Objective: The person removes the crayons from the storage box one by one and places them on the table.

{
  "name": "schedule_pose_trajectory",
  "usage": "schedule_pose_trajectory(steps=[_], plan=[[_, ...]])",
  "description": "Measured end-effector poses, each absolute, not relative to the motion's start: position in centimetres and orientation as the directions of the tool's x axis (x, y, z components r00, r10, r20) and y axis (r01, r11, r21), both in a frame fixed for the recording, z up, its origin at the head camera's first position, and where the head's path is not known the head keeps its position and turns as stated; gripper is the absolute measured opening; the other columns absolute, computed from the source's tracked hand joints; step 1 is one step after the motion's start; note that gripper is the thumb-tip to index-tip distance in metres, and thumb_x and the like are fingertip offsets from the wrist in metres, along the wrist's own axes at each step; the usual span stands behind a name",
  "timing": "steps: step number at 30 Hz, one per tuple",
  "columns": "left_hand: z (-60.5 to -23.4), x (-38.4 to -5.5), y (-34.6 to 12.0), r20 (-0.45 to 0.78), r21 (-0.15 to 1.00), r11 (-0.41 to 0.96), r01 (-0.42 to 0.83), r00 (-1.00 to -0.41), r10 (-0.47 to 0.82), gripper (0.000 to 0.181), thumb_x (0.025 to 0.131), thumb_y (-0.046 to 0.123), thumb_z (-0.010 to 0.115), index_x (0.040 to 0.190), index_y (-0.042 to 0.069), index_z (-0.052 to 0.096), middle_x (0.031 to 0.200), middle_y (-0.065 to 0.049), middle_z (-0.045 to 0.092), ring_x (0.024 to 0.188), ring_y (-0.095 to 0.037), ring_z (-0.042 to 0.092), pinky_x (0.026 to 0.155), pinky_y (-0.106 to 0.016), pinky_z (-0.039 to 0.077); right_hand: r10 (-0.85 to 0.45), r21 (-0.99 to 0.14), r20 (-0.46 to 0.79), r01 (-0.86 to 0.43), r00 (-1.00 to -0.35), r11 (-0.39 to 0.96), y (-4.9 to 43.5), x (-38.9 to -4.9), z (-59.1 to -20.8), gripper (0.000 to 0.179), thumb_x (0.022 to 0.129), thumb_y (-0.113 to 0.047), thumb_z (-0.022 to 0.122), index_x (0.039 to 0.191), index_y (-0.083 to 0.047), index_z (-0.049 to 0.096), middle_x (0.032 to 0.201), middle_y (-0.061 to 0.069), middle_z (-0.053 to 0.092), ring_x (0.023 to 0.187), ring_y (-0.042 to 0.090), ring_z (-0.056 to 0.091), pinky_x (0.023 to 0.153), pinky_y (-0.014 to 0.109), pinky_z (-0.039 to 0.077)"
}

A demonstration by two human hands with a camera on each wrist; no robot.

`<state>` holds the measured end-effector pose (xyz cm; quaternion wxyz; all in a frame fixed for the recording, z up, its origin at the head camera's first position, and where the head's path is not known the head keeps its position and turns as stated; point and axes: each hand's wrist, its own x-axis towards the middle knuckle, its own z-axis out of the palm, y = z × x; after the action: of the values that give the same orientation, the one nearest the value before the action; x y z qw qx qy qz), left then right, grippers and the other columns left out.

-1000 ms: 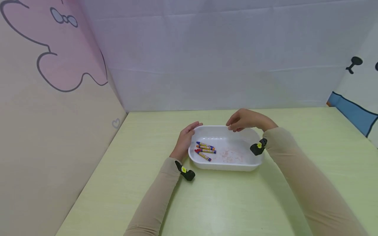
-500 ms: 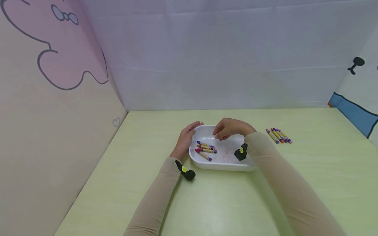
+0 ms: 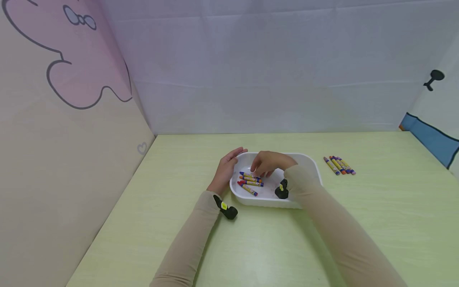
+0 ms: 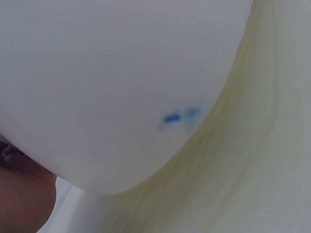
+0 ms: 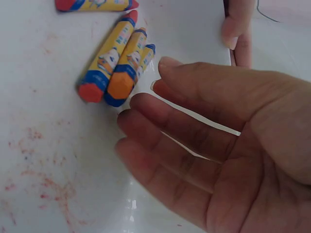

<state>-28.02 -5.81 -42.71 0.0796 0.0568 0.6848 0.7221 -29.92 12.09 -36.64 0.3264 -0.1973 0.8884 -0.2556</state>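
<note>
A white plastic tray (image 3: 312, 169) holds several crayons with yellow wrappers at its left end. My left hand (image 3: 224, 172) grips the tray's left rim, its thumb (image 5: 239, 22) lapping over the edge in the right wrist view. Reaching down into the tray, my right hand (image 3: 271, 161) has its fingers loosely bent and nothing between them. Its fingertips are right beside the blue crayon (image 5: 146, 59), the orange crayon (image 5: 128, 65) and a red crayon (image 5: 108, 56), which lie side by side. Another red crayon (image 3: 247, 188) lies slantwise nearer the front.
More crayons (image 3: 338, 165) lie in a row on the pale wooden table (image 3: 265, 247), right of the tray. Reddish smudges (image 5: 41, 179) mark the tray floor. A white cloth wall (image 3: 272, 71) stands behind, and a wall with a pink drawing (image 3: 86, 63) on the left.
My right hand has moved left and down from the tray's far rim to the crayons inside. The crayons on the right came into sight as the arm moved away. My left hand stays put.
</note>
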Motion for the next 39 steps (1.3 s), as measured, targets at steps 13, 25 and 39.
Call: schedule_pose_trajectory(steps=[13, 25, 39], plan=[[-42.9, -28.2, -5.7, -0.009, 0.997, -0.078, -0.024, -0.981, 0.194, 0.044, 0.099, 0.004, 0.033, 0.141, 0.007, 0.047, 0.14, -0.007, 0.055, 0.135, -0.018, 0.044, 0.114, -0.035, 0.035, -0.485, -0.559, -0.491, -0.166, -0.724, 0.813, 11.1, -29.3, -36.8, 0.027, 0.088, -0.013, 0.066, 0.113, -0.003, 0.066, 0.101, 0.01, 0.067, 0.082, 0.015, 0.064, 0.074, 0.027, 0.058], [-42.6, -28.3, -5.8, -0.018, 0.995, -0.095, -0.041, -0.973, 0.228, 0.045, 0.1, 0.001, 0.03, 0.144, 0.0, 0.04, 0.144, -0.014, 0.049, 0.139, -0.024, 0.039, 0.116, -0.039, 0.031, -0.462, -0.544, -0.46, -0.17, -0.758, 0.821, 10.7, -29.5, -37.4, 0.02, 0.083, -0.012, 0.072, 0.102, -0.006, 0.068, 0.093, 0.006, 0.068, 0.076, 0.014, 0.062, 0.067, 0.024, 0.056], [-42.9, -28.4, -5.7, -0.007, 0.998, -0.065, -0.02, -0.981, 0.193, 0.043, 0.1, 0.003, 0.032, 0.141, 0.005, 0.046, 0.14, -0.011, 0.054, 0.137, -0.02, 0.043, 0.116, -0.037, 0.033, -0.492, -0.525, -0.441, -0.229, -0.75, 0.82, 10.5, -29.2, -37.2, 0.017, 0.08, -0.006, 0.069, 0.098, -0.006, 0.07, 0.087, 0.004, 0.068, 0.071, 0.01, 0.059, 0.066, 0.021, 0.053]])
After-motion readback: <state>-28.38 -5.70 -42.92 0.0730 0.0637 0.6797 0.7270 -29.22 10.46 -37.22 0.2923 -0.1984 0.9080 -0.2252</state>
